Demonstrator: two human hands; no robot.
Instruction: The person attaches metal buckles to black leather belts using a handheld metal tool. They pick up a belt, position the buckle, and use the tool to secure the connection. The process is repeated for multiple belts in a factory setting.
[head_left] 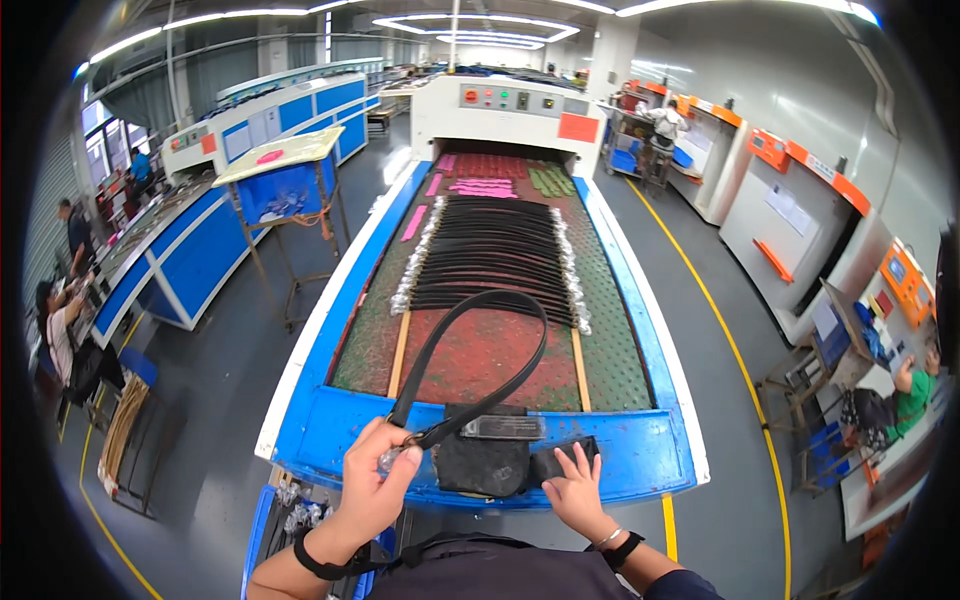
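My left hand (pixel 380 465) is closed around the joined ends of a black strap (pixel 416 370), where a bit of clear wrap and a metal ring show. The strap arches forward in a loop over the near end of the conveyor bed. My right hand (pixel 578 492), fingers spread, touches a small black pad (pixel 548 464) on the blue front ledge (pixel 630 460). Beside it lie a larger black pad (pixel 485 468) and a flat clear-topped case (pixel 503 428). Farther up the bed, several black straps (pixel 490 250) lie crosswise in a row, their ends wrapped in clear plastic.
Two wooden strips (pixel 581 375) run lengthwise under the row. Pink pieces (pixel 482 188) and green pieces (pixel 552 181) lie near the opening of a white machine (pixel 430 110). A blue bin (pixel 262 540) with wrapped straps stands below left. People work at both sides.
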